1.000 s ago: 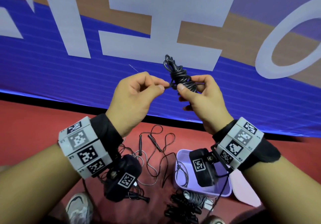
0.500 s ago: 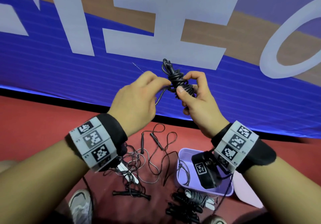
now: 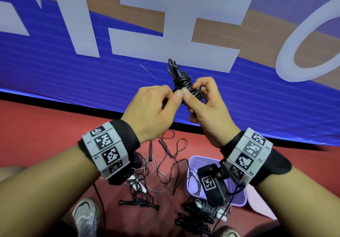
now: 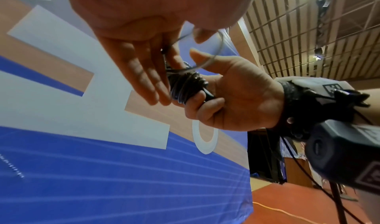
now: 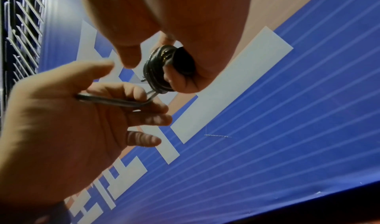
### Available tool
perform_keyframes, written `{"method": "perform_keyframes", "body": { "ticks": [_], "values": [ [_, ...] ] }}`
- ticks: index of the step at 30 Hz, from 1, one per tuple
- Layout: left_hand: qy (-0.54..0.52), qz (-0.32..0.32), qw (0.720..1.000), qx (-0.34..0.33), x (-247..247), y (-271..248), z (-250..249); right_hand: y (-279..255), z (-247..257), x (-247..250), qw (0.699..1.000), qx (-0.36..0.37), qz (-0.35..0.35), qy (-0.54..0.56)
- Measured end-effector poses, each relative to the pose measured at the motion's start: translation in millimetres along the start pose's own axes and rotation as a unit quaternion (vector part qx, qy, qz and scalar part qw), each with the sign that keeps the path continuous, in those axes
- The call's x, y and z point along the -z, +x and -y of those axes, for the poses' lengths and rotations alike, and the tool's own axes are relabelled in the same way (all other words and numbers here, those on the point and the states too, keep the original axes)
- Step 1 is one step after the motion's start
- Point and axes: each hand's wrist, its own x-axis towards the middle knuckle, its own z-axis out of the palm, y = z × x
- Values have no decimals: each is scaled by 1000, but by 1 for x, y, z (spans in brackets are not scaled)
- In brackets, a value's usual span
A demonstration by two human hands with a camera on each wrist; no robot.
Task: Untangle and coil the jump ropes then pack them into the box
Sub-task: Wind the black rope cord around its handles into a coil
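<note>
Hands meet at chest height in front of a blue banner: the right hand is curled round a tight black jump-rope bundle, thumb and forefinger clamping the wraps, while the left hand pinches the rope's loose tail against the coil, its other fingers relaxed. Judged from this, the last turn is being tucked in; the risk is the springy cord. If the pinch slackens before the tail is locked under a wrap, the coil could unwind & need rewinding. A loop standing proud at the bundle's top may also snag on other ropes when packed. Below, on the red floor, the lilac box sits open just right of centre w/ its lid beside it on the right; one thin cord already trails over its left rim. Near it lie coiled bundles, not yet packed; to the left, a loose tangle of ropes w/ handles could catch any dropped end.
</note>
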Motion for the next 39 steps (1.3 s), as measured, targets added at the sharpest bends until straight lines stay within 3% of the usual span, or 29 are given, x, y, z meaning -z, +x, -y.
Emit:
{"method": "perform_keyframes", "body": {
  "ticks": [3, 6, 10, 15, 19, 24, 28, 31, 33, 35, 37, 39],
  "values": [
    [-24, 14, 999, 39, -2, 2, 3, 1, 3, 3, 999, -15, -28, 24],
    [-121, 53, 988, 78, -5, 3, 5, 5, 5, 8, 996, -48, -47, 62],
    [-106, 72, 990, 54, -3, 7, 5, 8, 9, 10, 984, -109, -54, 127],
    [-142, 49, 988, 44, -1, 7, 9, 8, 17, 16, 947, -165, 6, 275],
    [-173, 56, 978, 101, 1, 14, 23, 3, 18, 14, 962, -119, 52, 242],
    [-66, 114, 986, 101, -1, 17, 33, 1, 18, 15, 960, -113, 58, 250],
    [-62, 136, 983, 103, -6, 18, 37, -3, 21, 13, 958, -118, 74, 252],
    [-2, 137, 987, 88, -6, 18, 36, -3, 21, 18, 974, -99, 50, 199],
    [86, 82, 993, 25, -4, 17, 37, -1, 20, 23, 988, -79, 28, 131],
    [223, 20, 972, -68, -1, 16, 38, 0, 18, 25, 994, -67, 15, 83],
    [315, 6, 942, -118, 0, 16, 36, 1, 12, 22, 994, -76, 14, 73],
    [333, 19, 934, -125, -2, 14, 32, 1, 6, 16, 994, -84, 12, 71]
  ]
}}
